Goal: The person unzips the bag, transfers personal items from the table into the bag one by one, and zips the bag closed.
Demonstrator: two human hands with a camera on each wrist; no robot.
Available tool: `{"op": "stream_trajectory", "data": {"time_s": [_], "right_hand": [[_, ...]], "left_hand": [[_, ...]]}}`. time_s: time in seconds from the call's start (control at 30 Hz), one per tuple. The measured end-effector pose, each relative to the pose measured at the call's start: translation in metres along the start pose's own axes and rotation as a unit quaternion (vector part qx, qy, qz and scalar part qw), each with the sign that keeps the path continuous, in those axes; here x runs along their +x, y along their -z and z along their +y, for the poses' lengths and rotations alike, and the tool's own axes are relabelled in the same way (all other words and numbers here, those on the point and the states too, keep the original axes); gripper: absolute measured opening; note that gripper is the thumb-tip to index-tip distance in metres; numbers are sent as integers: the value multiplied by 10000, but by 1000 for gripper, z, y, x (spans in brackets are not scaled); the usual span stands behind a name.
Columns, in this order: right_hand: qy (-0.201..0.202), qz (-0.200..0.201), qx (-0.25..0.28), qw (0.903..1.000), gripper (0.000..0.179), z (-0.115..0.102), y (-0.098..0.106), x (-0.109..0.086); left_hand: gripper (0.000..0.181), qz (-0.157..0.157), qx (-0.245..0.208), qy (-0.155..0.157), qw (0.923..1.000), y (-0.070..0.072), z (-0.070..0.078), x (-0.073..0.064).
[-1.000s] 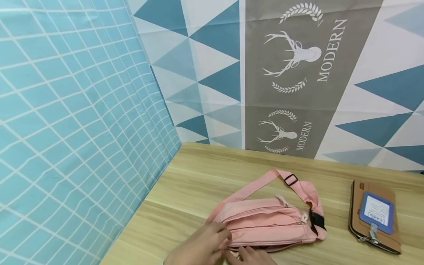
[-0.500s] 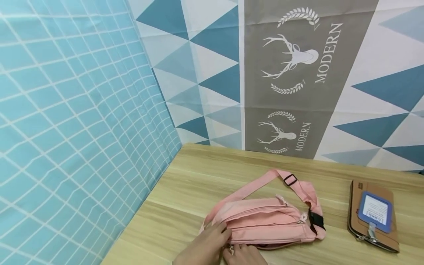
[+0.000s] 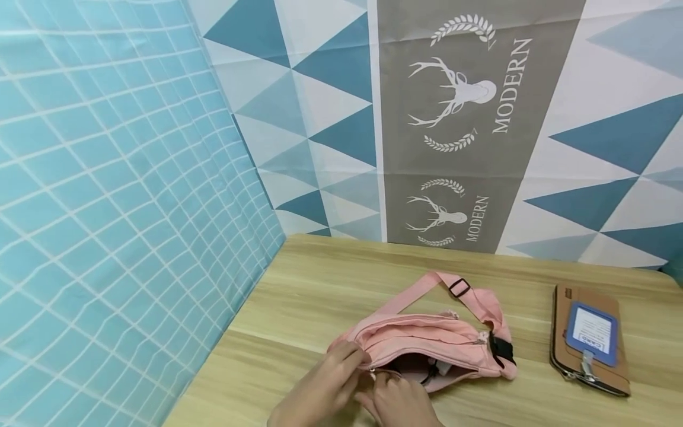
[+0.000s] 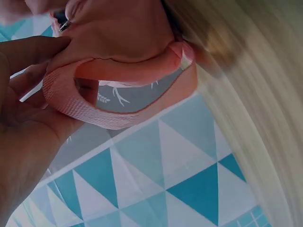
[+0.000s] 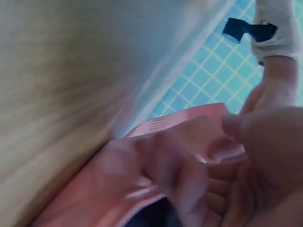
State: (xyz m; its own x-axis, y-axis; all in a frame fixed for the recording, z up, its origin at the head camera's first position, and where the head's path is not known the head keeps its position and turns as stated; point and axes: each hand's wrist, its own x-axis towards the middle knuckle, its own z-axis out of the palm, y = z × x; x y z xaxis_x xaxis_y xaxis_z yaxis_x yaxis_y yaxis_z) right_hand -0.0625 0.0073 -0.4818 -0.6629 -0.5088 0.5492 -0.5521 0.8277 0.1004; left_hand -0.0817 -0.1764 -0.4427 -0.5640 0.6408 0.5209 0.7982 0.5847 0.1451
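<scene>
A pink waist bag (image 3: 453, 347) lies on the table in the head view, its front pocket gaping. Inside that pocket a small white thing and a dark cord-like thing show, too little to name. My left hand (image 3: 325, 382) pinches the bag's left end; the left wrist view shows thumb and fingers on the fabric beside the pink strap (image 4: 109, 120). At the left part of the pocket's mouth, my right hand (image 3: 402, 400) grips the front edge near the zipper. The right wrist view, blurred, has those fingers bent against the pink fabric (image 5: 109, 179).
To the right lies a brown zip wallet (image 3: 565, 356) with a blue-framed card holder (image 3: 592, 335) on it. The wooden table (image 3: 299, 290) meets a blue grid-patterned sheet (image 3: 160, 196) at left and a patterned backdrop (image 3: 448, 148) behind.
The front pocket, nearly closed before, now gapes wide and its inside shows. My right hand has pulled its front edge toward me. My left hand stays at the bag's left end.
</scene>
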Motion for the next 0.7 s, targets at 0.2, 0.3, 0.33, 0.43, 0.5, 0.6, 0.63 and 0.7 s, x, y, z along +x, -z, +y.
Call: {"op": "stream_trajectory", "data": {"time_s": [0.2,0.3,0.33,0.43,0.5,0.6,0.63,0.7], "right_hand": [[215,183,-49,9996,17,5,-1,6],[306,296,178,9989,13,12,4,4],[303,297,299,9986,16,14,7,3],[227,349,523,9978,24,25,15,1],[76,215,654,9976,26,33,21,1],[-199,-273,775,9964,29,44,29,1],[-283,-431,758,9958,29,47,30,0],[-473,-762,712,9934,27,53,33,-2]], "left_hand": [[26,100,-231,55,9997,-2,-3,2],[27,198,-229,29,9995,-2,-7,3],[27,238,-217,5,9995,-2,-8,4],[25,331,-187,-117,9992,-4,-14,6],[22,331,-157,-152,9992,-6,-16,7],[17,389,9,-219,9990,-9,-19,10],[15,363,37,-184,9992,-10,-19,11],[14,300,160,-101,9994,-13,-21,13]]}}
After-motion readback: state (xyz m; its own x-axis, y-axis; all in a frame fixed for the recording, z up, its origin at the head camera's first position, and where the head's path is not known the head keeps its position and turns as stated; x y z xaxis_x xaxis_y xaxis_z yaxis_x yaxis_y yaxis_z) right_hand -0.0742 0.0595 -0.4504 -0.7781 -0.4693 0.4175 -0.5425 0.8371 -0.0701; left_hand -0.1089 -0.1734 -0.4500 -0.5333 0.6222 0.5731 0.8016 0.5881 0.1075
